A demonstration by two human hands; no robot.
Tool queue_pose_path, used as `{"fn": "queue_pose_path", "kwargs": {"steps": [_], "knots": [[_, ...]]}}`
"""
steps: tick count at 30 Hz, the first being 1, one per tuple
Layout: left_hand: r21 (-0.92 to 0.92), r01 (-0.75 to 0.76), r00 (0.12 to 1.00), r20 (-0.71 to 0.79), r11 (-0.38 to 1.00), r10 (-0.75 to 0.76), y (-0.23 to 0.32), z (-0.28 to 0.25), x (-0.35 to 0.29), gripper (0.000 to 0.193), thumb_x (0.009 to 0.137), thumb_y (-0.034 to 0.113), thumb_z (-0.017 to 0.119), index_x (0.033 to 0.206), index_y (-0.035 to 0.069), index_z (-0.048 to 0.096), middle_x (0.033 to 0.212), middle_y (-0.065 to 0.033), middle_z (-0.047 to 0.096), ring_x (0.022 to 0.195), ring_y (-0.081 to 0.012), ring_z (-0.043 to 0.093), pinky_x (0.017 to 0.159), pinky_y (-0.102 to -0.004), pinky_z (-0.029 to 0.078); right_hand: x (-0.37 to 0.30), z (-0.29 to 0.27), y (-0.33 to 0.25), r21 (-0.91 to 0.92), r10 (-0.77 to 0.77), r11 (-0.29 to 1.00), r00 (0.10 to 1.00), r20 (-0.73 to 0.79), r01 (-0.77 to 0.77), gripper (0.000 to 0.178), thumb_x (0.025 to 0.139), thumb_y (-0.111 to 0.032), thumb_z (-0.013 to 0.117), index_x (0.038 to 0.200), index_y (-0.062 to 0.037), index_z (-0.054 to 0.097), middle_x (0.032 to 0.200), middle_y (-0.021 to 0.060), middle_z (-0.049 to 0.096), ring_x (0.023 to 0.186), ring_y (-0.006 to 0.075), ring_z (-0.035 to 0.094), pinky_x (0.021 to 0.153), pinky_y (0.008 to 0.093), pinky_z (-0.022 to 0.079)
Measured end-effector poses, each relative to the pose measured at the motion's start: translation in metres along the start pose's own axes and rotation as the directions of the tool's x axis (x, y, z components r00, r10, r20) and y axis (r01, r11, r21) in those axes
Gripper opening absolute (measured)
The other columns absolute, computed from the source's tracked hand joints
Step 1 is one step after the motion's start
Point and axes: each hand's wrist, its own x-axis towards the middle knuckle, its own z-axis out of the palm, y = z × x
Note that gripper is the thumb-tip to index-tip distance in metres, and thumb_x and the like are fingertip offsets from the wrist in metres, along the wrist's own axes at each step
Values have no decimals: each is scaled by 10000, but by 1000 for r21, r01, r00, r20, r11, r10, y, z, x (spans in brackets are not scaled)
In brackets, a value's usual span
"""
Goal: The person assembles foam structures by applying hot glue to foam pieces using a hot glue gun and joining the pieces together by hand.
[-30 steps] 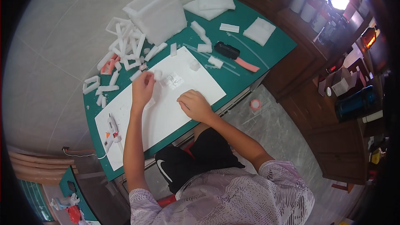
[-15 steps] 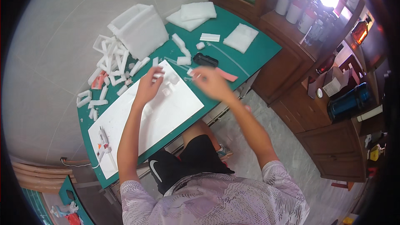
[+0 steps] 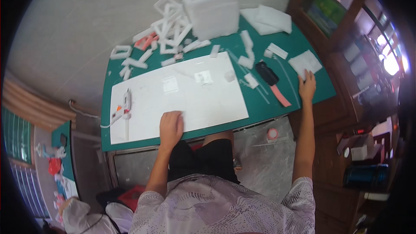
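Observation:
My right hand [image 3: 307, 86] reaches to the far right of the green table, its fingers on the near edge of a white foam sheet [image 3: 304, 62]. My left hand [image 3: 171, 126] rests at the front edge of a white board [image 3: 203, 99], its fingers curled in and no object showing in them. A hot glue gun [image 3: 127, 100] with a white body lies on the board's left end. Right of the board are a black tool-like object [image 3: 267, 73], a pink strip [image 3: 281, 96], a small white foam piece [image 3: 251, 80] and clear glue sticks [image 3: 263, 94].
A white foam box [image 3: 213, 13] stands at the back beside a heap of white foam frames [image 3: 171, 26] and a pink piece [image 3: 146, 41]. More foam sheets [image 3: 271, 19] lie at the back right. Wooden cabinets [image 3: 333, 56] adjoin the table's right end. A tape roll [image 3: 272, 134] lies below.
My right hand has moved right to the foam sheet. My left hand has come back from the board's far side to its front edge. The view has turned.

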Motion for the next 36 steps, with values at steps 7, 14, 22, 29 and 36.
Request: {"fn": "queue_pose_path", "kwargs": {"steps": [7, 14, 22, 29, 36], "knots": [[41, -7, 1000, 26, 999, 6, -2, -3, 1, 228, 821, 12, 642, 1048, 25, 636, 1016, -130, 632, 970, -334, 579, 842, -421, 462, 2, -11, -16, 190, -152, 964, 973, -175, 185, 356, 987, -192, 619, 1301, -25, 628, 1335, 224, 587, 1218, 399, 564, 1016, 431, 452], [14, -12, 1000, -12, 1000, 12, -5, -2, -3, 243, 815, 22, 643, 1057, 29, 631, 1006, -120, 629, 950, -325, 575, 833, -421, 460, -13, -56, -79, 298, -193, 916, 948, -254, 267, 300, 988, -157, 642, 1264, -39, 661, 1292, 147, 638, 1108, 280, 650, 788, 350, 538], [-308, 105, 994, 27, 946, -102, -6, -10, -13, 275, 877, 57, 652, 1144, 1, 623, 1032, -124, 664, 954, -277, 630, 810, -375, 506, -111, -85, -273, 762, -131, 593, 965, -229, 261, 322, 950, -60, 643, 1268, -11, 654, 1284, 139, 644, 1115, 255, 644, 922, 357, 515], [-863, 387, 869, 222, 326, -443, 9, -27, -39, 464, 974, 94, 625, 1362, -17, 395, 1214, -142, 606, 1000, -182, 641, 787, -282, 537, -260, -67, -404, 846, -468, 482, 883, 30, 227, 413, 854, -58, 717, 1261, -35, 650, 1329, 193, 608, 1213, 358, 586, 1017, 423, 483], [-831, 476, 766, 230, 288, -601, -42, -65, -74, 373, 988, 23, 579, 1331, -35, 446, 1177, -149, 652, 1054, -163, 635, 874, -271, 508, -267, -96, -405, 863, -635, 435, 767, 92, 256, 365, 851, -72, 713, 1211, -42, 660, 1284, 161, 599, 1164, 350, 571, 1011, 417, 461]]}}
